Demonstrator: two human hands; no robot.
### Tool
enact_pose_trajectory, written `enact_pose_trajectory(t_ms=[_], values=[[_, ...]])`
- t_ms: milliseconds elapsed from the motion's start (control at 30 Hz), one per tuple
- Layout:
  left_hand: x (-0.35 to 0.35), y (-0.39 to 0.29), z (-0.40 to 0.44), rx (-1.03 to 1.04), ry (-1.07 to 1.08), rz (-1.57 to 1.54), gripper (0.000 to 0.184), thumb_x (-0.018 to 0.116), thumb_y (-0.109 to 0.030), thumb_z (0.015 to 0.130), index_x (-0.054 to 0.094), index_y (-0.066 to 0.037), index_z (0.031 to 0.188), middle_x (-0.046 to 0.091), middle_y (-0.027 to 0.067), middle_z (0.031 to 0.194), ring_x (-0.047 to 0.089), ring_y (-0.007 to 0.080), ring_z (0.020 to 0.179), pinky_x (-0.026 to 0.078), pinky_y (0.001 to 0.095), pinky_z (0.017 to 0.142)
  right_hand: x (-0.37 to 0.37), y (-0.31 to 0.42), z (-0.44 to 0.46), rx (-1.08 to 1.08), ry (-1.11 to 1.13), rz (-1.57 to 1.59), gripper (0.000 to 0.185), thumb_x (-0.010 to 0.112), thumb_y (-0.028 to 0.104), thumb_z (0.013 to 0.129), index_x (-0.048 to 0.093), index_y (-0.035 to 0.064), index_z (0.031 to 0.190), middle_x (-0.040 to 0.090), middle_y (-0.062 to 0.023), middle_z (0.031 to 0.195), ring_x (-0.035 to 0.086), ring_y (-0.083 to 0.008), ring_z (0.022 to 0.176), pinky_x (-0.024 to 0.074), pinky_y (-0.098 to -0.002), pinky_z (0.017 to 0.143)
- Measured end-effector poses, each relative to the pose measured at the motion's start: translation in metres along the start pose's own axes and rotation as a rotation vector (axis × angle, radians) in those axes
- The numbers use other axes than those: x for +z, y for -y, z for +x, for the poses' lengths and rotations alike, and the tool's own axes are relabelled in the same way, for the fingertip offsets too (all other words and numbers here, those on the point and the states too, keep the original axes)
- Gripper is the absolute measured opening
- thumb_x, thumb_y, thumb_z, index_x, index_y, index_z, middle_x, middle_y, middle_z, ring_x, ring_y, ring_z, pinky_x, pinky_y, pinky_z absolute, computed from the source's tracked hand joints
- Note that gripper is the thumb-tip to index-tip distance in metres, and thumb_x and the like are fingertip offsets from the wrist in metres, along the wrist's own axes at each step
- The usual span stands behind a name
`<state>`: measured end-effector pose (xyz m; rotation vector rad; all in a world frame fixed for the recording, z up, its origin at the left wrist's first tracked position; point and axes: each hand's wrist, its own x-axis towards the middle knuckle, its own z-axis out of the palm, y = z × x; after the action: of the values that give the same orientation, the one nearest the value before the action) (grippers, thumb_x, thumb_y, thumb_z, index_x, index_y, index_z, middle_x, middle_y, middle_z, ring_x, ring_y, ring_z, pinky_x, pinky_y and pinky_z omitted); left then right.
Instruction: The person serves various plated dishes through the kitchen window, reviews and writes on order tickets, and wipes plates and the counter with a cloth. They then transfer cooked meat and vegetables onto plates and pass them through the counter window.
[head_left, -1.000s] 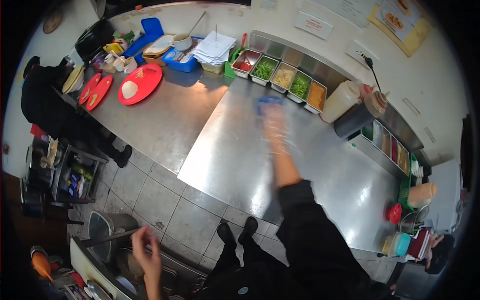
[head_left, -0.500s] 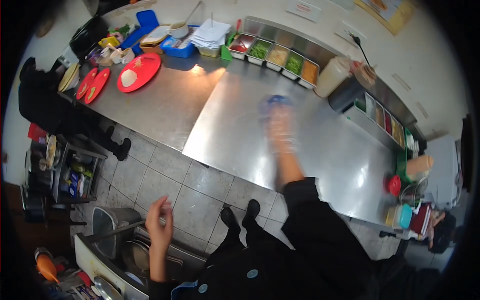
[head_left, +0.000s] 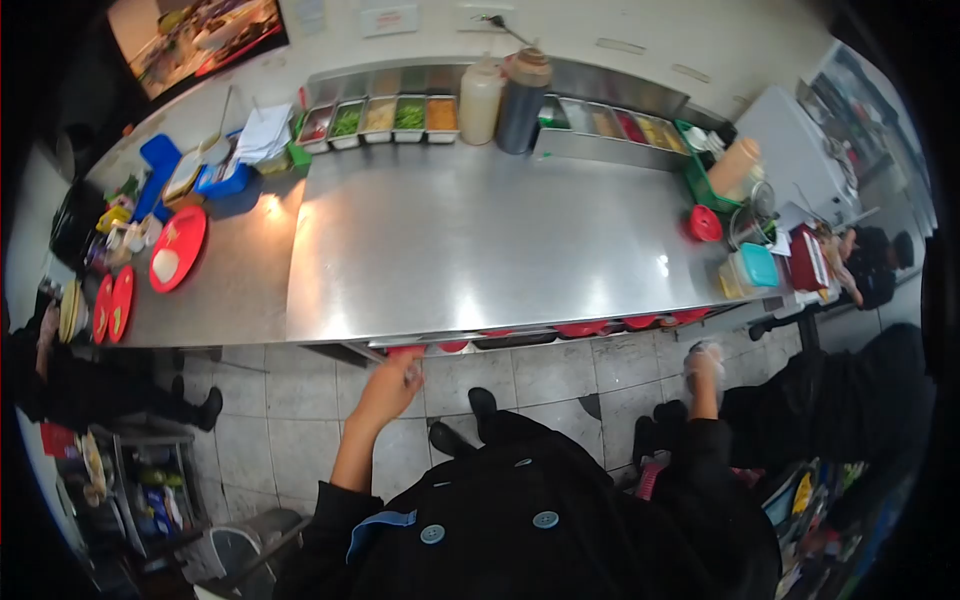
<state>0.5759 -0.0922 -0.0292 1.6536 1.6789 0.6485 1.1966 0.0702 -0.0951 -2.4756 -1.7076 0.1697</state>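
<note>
My bare left hand [head_left: 390, 388] is at the front edge of the steel counter [head_left: 470, 240], its fingers loosely bent with a gap by the thumb. Right at its fingertips is a red item [head_left: 403, 352] on the shelf under the counter; whether they touch, I cannot tell. My right hand [head_left: 704, 368], in a clear plastic glove, hangs over the floor to the right, apart from the counter. Its fingers are too unclear to read. The blue cloth does not show anywhere in view.
Several red dishes [head_left: 580, 328] sit on the under-counter shelf. Along the back stand topping trays [head_left: 380, 118], a pale bottle [head_left: 481, 100] and a dark bottle [head_left: 523, 105]. Red plates [head_left: 178, 250] lie at left. Other people stand at left [head_left: 110, 375] and right [head_left: 880, 265].
My view has turned right. My right hand has come off the counter, down to the right; the blue cloth is out of sight. My left hand has moved forward to the counter's front edge.
</note>
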Motion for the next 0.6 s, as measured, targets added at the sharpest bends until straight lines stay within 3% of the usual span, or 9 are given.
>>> enact_pose_trajectory(t_ms=[33, 133, 167, 200, 267, 300, 400, 433, 600], values=[[0.021, 0.020, -0.006, 0.051, 0.107, 0.072, 0.039, 0.064, -0.018, 0.077, 0.053, -0.004, 0.112, 0.061, 0.0160, 0.087, 0.061, 0.0302, 0.076, 0.049, 0.0361, 0.067, -0.002, -0.052, 0.022, -0.088, -0.133, -0.488, 0.013, 0.055, 0.011, 0.075, 0.064, 0.0028, 0.079, 0.065, -0.0120, 0.081, 0.062, -0.0277, 0.077, 0.0464, -0.0362, 0.073], [0.066, 0.030, -0.004, 0.042, 0.425, 0.156, 0.045, 0.065, -0.026, 0.078, 0.052, -0.004, 0.115, 0.063, 0.0159, 0.089, 0.061, 0.0309, 0.081, 0.048, 0.0368, 0.073, -0.097, 0.073, -0.022, -0.207, -0.363, 0.440, 0.028, 0.057, 0.017, 0.076, 0.059, 0.0005, 0.099, 0.063, -0.0205, 0.089, 0.061, -0.0323, 0.082, 0.0457, -0.0407, 0.071], [0.077, 0.028, -0.003, -0.034, 0.624, 0.175, 0.048, 0.065, -0.030, 0.078, 0.053, -0.005, 0.116, 0.065, 0.0146, 0.092, 0.061, 0.0303, 0.084, 0.048, 0.0366, 0.077, -0.106, 0.102, -0.019, -0.236, -0.217, 0.321, 0.036, 0.054, 0.021, 0.081, 0.054, 0.0028, 0.112, 0.057, -0.0230, 0.108, 0.055, -0.0368, 0.101, 0.0429, -0.0422, 0.083], [0.089, 0.028, 0.003, -0.021, 0.639, 0.184, 0.048, 0.065, -0.030, 0.078, 0.053, -0.005, 0.116, 0.065, 0.0146, 0.092, 0.061, 0.0303, 0.084, 0.048, 0.0366, 0.077, -0.046, 0.086, 0.010, -0.603, -0.322, -0.247, 0.039, 0.048, 0.025, 0.087, 0.048, 0.0057, 0.121, 0.046, -0.0226, 0.126, 0.045, -0.0399, 0.114, 0.0373, -0.0467, 0.093], [0.117, 0.027, 0.024, -0.048, 0.574, -0.051, 0.048, 0.067, -0.029, 0.077, 0.053, -0.003, 0.115, 0.065, 0.0194, 0.091, 0.063, 0.0310, 0.081, 0.049, 0.0356, 0.073, 0.048, 0.134, 0.046, -1.073, -0.212, -0.145, 0.043, 0.036, 0.028, 0.092, 0.042, 0.0051, 0.128, 0.038, -0.0206, 0.134, 0.036, -0.0370, 0.124, 0.0288, -0.0529, 0.100], [0.134, 0.031, 0.036, -0.031, 0.577, -0.042, 0.048, 0.067, -0.029, 0.077, 0.053, -0.003, 0.115, 0.065, 0.0194, 0.091, 0.063, 0.0310, 0.081, 0.049, 0.0356, 0.073, 0.045, 0.199, 0.003, -0.747, -0.048, -0.424, 0.047, 0.034, 0.029, 0.092, 0.036, 0.0040, 0.132, 0.036, -0.0187, 0.136, 0.029, -0.0359, 0.129, 0.0221, -0.0523, 0.105], [0.188, 0.047, 0.087, -0.269, 0.242, -0.325, 0.045, 0.065, -0.030, 0.079, 0.054, -0.004, 0.114, 0.065, 0.0150, 0.087, 0.064, 0.0216, 0.075, 0.051, 0.0317, 0.064, 0.033, 0.298, -0.074, -1.045, -0.197, -0.291, 0.040, 0.039, 0.027, 0.090, 0.046, 0.0132, 0.127, 0.035, -0.0175, 0.138, 0.029, -0.0391, 0.129, 0.0140, -0.0540, 0.107], [0.201, 0.047, 0.102, -0.247, 0.236, -0.320, 0.045, 0.065, -0.030, 0.079, 0.054, -0.004, 0.114, 0.065, 0.0150, 0.087, 0.064, 0.0216, 0.075, 0.051, 0.0317, 0.064, 0.022, 0.300, -0.090, -1.072, 0.038, 0.171, 0.041, 0.043, 0.025, 0.088, 0.045, 0.0220, 0.129, 0.035, -0.0144, 0.139, 0.031, -0.0376, 0.128, 0.0191, -0.0500, 0.107], [0.236, 0.030, 0.175, -0.743, -0.244, -0.955, 0.044, 0.062, -0.032, 0.082, 0.053, -0.005, 0.116, 0.064, 0.0119, 0.084, 0.062, 0.0181, 0.072, 0.050, 0.0308, 0.059, 0.005, 0.250, 0.004, -1.124, -0.004, 0.196, 0.035, 0.042, 0.029, 0.092, 0.049, 0.0242, 0.125, 0.043, -0.0153, 0.132, 0.042, -0.0342, 0.120, 0.0350, -0.0399, 0.100]])
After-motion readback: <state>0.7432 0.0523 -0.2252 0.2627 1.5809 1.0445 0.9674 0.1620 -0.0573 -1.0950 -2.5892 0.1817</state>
